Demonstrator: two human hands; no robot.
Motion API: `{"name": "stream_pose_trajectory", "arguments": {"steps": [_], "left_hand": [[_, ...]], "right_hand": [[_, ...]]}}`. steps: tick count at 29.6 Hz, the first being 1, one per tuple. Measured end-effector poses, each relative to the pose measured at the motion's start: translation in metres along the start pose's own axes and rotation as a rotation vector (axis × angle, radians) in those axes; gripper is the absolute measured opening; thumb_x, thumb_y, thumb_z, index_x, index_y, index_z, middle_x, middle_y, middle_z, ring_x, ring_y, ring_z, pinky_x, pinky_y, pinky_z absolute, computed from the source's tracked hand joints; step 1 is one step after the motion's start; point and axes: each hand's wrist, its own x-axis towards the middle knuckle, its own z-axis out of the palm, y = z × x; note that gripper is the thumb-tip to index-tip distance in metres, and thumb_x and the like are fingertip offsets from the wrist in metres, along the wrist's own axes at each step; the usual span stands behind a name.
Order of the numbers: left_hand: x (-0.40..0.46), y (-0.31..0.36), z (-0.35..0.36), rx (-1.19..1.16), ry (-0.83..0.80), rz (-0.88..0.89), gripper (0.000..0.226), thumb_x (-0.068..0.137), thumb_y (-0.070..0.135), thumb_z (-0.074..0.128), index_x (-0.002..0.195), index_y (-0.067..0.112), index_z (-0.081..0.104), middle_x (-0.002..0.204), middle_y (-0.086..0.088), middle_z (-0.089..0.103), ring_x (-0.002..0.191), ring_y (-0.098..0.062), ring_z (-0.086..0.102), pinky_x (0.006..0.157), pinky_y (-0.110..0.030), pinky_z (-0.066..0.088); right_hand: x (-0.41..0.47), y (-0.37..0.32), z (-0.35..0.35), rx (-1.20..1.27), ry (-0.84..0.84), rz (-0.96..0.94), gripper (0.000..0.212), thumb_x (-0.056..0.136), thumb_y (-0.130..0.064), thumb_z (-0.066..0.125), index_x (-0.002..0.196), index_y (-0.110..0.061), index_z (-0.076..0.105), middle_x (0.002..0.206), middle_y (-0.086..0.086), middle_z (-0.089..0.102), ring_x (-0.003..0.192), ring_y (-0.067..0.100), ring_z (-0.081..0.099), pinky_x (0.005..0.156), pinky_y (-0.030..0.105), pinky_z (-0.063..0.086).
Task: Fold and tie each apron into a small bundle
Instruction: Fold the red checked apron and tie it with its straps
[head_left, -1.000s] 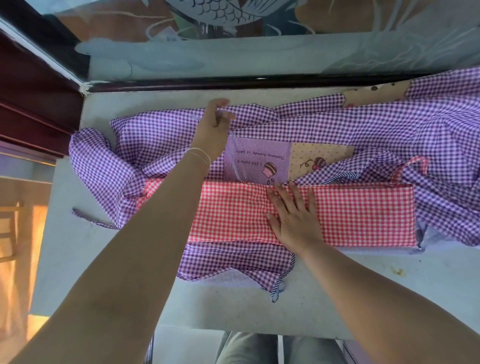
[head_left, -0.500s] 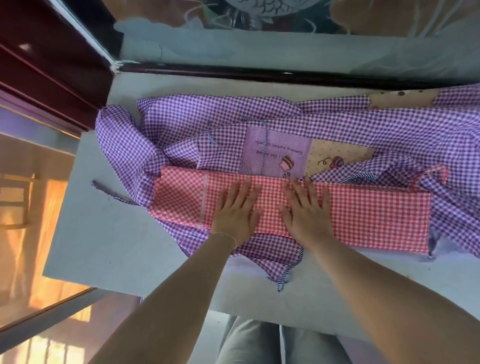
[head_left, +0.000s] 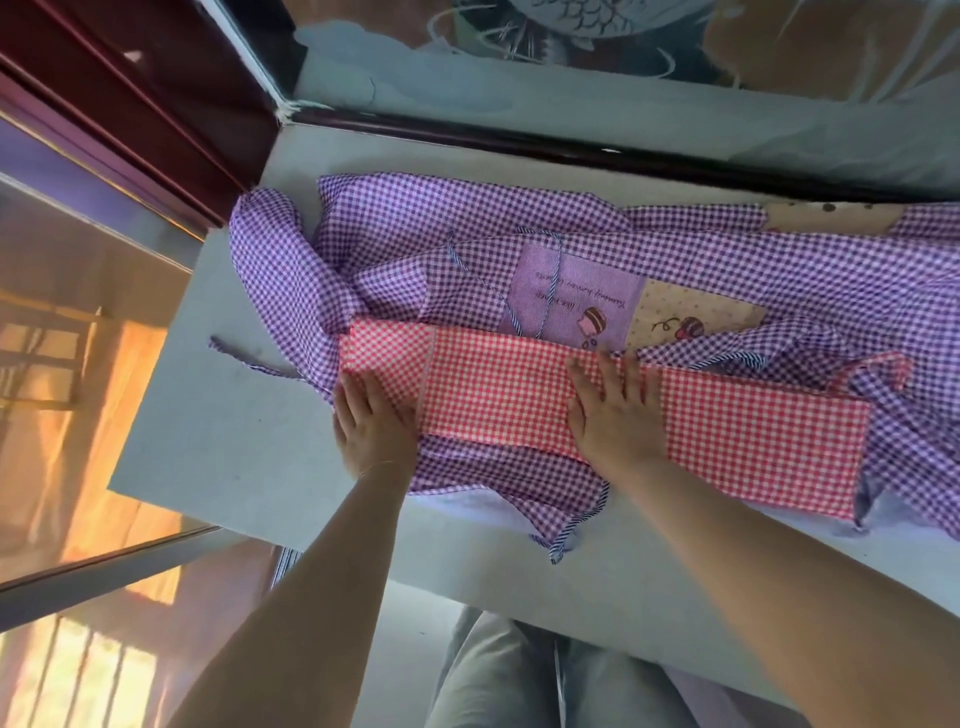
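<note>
The pale tabletop (head_left: 218, 426) carries everything, and I place the rest by the red gingham apron (head_left: 727, 431) lying across it as a long folded band. Under and beyond that band spreads the rumpled purple gingham apron (head_left: 519, 249), reaching past the band's far edge and out beyond both its ends. Just past the band's far edge the purple apron shows a lilac patch (head_left: 571, 296) with a line of cursive writing, upside down to me; I can make out "I like" at one end, and the rest is too small to read. A small cartoon figure sits on the patch beside the writing, and a beige dotted patch (head_left: 691, 322) with a snail-like drawing adjoins it. A thin striped tie (head_left: 550, 280) crosses the lilac patch. My right hand (head_left: 615, 415) lies palm down on the middle of the red band, fingers straight and spread toward the far edge, my forearm coming in from the near right. My left hand (head_left: 371, 426) lies flat at the band's left end, fingers pointing forward over the red cloth, the palm partly on the purple cloth beside it. Neither grip closes round anything: both are flat, pressing the cloth. A thin bracelet (head_left: 379, 467) rings my left wrist.
</note>
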Motion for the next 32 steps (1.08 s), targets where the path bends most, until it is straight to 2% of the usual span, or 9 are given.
{"name": "stream_pose_trajectory", "arguments": {"steps": [4, 10, 12, 15, 19, 22, 25, 29, 32], "left_hand": [[0.003, -0.001, -0.012, 0.008, -0.015, 0.015, 0.076, 0.093, 0.053, 0.041, 0.151, 0.014, 0.012, 0.159, -0.011, 0.008, 0.144, -0.033, 0.012, 0.117, -0.047, 0.018], [0.023, -0.007, -0.035, -0.002, -0.062, -0.129, 0.103, 0.072, 0.065, 0.066, 0.142, 0.007, 0.017, 0.142, -0.019, 0.031, 0.128, -0.037, 0.037, 0.108, -0.046, 0.036], [0.033, -0.005, -0.043, -0.007, -0.109, -0.177, 0.1, 0.074, 0.064, 0.066, 0.14, 0.005, 0.02, 0.137, -0.02, 0.036, 0.126, -0.037, 0.043, 0.105, -0.046, 0.038], [0.053, -0.009, -0.051, -0.215, -0.221, -0.224, 0.088, 0.08, 0.055, 0.067, 0.14, 0.006, 0.025, 0.137, -0.019, 0.045, 0.125, -0.039, 0.047, 0.104, -0.049, 0.04], [0.066, -0.013, -0.073, -0.449, -0.305, -0.176, 0.075, 0.087, 0.039, 0.064, 0.143, 0.001, 0.033, 0.143, -0.019, 0.044, 0.13, -0.037, 0.043, 0.11, -0.046, 0.034], [0.055, -0.003, -0.107, -0.66, -0.35, -0.113, 0.052, 0.093, 0.024, 0.058, 0.138, 0.002, 0.044, 0.136, -0.012, 0.053, 0.121, -0.032, 0.051, 0.107, -0.044, 0.038], [0.028, 0.027, -0.137, -1.114, -0.635, 0.028, 0.036, 0.091, 0.012, 0.057, 0.126, 0.006, 0.056, 0.121, -0.009, 0.065, 0.111, -0.03, 0.062, 0.098, -0.046, 0.047], [-0.011, 0.079, -0.11, -1.234, -0.986, 0.193, 0.043, 0.082, 0.014, 0.059, 0.122, -0.001, 0.055, 0.113, -0.026, 0.059, 0.105, -0.032, 0.059, 0.091, -0.047, 0.051], [-0.038, 0.107, -0.078, -1.365, -1.092, 0.124, 0.039, 0.077, 0.012, 0.06, 0.115, 0.004, 0.057, 0.104, -0.012, 0.058, 0.1, -0.027, 0.054, 0.089, -0.038, 0.046]], "right_hand": [[0.005, -0.026, -0.011, 0.138, -0.032, 0.067, 0.083, 0.089, -0.067, -0.006, 0.153, -0.015, -0.001, 0.16, 0.014, -0.013, 0.144, 0.04, -0.016, 0.117, 0.054, -0.008], [0.016, -0.059, -0.008, 0.152, -0.072, 0.198, 0.116, 0.073, -0.089, 0.017, 0.151, -0.007, -0.009, 0.158, 0.015, -0.02, 0.141, 0.046, -0.018, 0.109, 0.067, -0.009], [0.016, -0.057, -0.004, 0.139, -0.065, 0.182, 0.113, 0.072, -0.09, 0.016, 0.151, -0.015, -0.013, 0.157, 0.015, -0.023, 0.14, 0.048, -0.02, 0.109, 0.069, -0.007], [0.016, -0.057, -0.003, 0.145, -0.061, 0.167, 0.105, 0.072, -0.091, 0.014, 0.149, -0.029, -0.019, 0.156, 0.015, -0.025, 0.139, 0.05, -0.021, 0.107, 0.07, -0.009], [0.016, -0.057, -0.003, 0.139, -0.059, 0.161, 0.099, 0.071, -0.091, 0.013, 0.146, -0.038, -0.022, 0.155, 0.015, -0.029, 0.138, 0.05, -0.024, 0.106, 0.07, -0.011], [0.015, -0.058, -0.004, 0.13, -0.068, 0.16, 0.098, 0.072, -0.09, 0.015, 0.146, -0.038, -0.022, 0.154, 0.015, -0.03, 0.137, 0.05, -0.025, 0.106, 0.071, -0.011], [0.015, -0.058, -0.004, 0.123, -0.059, 0.162, 0.098, 0.072, -0.09, 0.016, 0.147, -0.037, -0.019, 0.154, 0.015, -0.03, 0.137, 0.049, -0.026, 0.107, 0.071, -0.01], [0.015, -0.059, -0.002, 0.175, -0.049, 0.168, 0.102, 0.067, -0.095, 0.01, 0.148, -0.039, -0.016, 0.155, 0.012, -0.029, 0.139, 0.045, -0.027, 0.108, 0.069, -0.011], [0.01, -0.062, -0.009, 0.212, -0.035, 0.188, 0.109, 0.055, -0.091, -0.011, 0.146, -0.033, -0.024, 0.157, 0.01, -0.025, 0.141, 0.042, -0.024, 0.111, 0.065, -0.008]]}}
